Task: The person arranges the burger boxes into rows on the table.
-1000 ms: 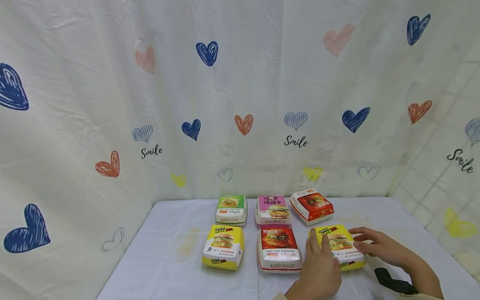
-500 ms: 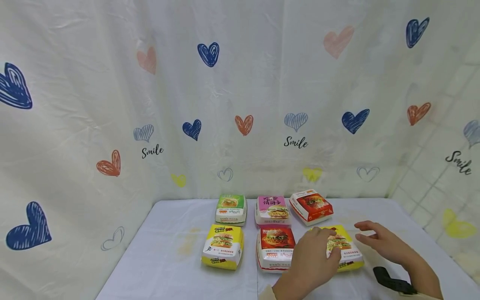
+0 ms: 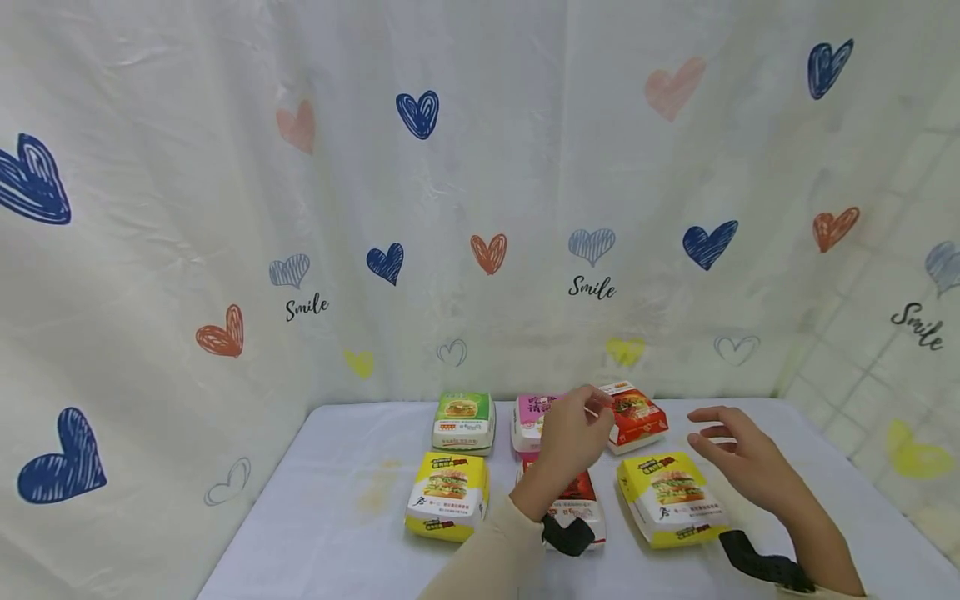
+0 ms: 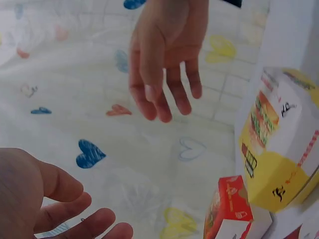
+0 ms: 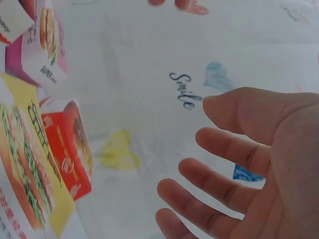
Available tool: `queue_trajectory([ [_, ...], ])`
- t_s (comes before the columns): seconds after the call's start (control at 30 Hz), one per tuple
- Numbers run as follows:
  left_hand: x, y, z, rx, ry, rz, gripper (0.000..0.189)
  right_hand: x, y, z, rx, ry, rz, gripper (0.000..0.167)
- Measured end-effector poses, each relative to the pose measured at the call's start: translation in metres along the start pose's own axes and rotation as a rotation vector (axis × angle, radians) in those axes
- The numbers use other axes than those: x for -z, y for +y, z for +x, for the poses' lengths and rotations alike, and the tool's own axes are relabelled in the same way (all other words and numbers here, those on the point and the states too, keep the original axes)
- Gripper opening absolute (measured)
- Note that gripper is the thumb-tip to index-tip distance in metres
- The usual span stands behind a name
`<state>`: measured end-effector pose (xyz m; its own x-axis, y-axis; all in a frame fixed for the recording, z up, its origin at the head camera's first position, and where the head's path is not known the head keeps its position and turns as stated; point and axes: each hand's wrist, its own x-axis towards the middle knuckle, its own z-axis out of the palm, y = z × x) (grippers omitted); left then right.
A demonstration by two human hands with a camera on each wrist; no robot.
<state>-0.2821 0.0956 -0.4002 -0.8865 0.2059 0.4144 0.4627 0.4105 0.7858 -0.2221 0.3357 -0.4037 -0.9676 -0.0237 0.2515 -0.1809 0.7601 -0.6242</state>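
Note:
My left hand (image 3: 573, 437) hovers over the middle of the table, fingers loosely bent and holding nothing. It partly covers the pink burger box (image 3: 528, 427) and the front red-and-white burger box (image 3: 581, 504). To its right lies the tilted back red-and-white burger box (image 3: 637, 421); contact cannot be told. My right hand (image 3: 746, 462) is raised beyond the right side of a yellow burger box (image 3: 675, 500), apart from it, fingers relaxed. Both palms face each other across a gap. In the right wrist view the right hand's fingers (image 5: 219, 184) are spread and hold nothing.
A green burger box (image 3: 462, 423) stands at the back left, with a second yellow burger box (image 3: 447, 497) in front of it. All rest on a white-covered table (image 3: 315, 500). A white curtain (image 3: 487, 192) with hearts hangs behind.
Both hands have left the right yellow box, which stays in place. The left hand rose and moved forward and left; the right hand lifted and moved forward.

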Motion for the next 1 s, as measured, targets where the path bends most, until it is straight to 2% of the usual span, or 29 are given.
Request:
queue_trajectory([
  [0.1,-0.004,-0.008,0.015,0.047,0.001,0.024,0.012,-0.005,-0.009,0.003,-0.002,0.014,0.018,0.051],
  [0.23,-0.012,-0.016,0.029,0.132,-0.021,0.004,0.011,-0.004,-0.012,0.015,-0.009,-0.003,0.006,0.052],
  [0.4,-0.027,-0.023,0.038,0.285,-0.045,-0.055,0.011,0.001,-0.006,0.046,-0.013,-0.098,-0.043,0.053],
  [0.53,-0.046,-0.028,0.043,0.389,-0.092,-0.054,0.022,0.001,0.006,0.073,-0.031,-0.185,-0.097,0.048],
  [0.63,-0.060,-0.031,0.044,0.407,-0.140,-0.020,0.029,-0.002,0.018,0.090,-0.076,-0.261,-0.125,0.049],
  [0.77,-0.073,-0.032,0.043,0.428,-0.166,0.037,0.032,-0.011,0.035,0.107,-0.127,-0.356,-0.134,0.055],
  [1.0,-0.082,-0.026,0.040,0.495,-0.189,0.123,0.049,-0.023,0.052,0.120,-0.161,-0.454,-0.095,0.067],
])
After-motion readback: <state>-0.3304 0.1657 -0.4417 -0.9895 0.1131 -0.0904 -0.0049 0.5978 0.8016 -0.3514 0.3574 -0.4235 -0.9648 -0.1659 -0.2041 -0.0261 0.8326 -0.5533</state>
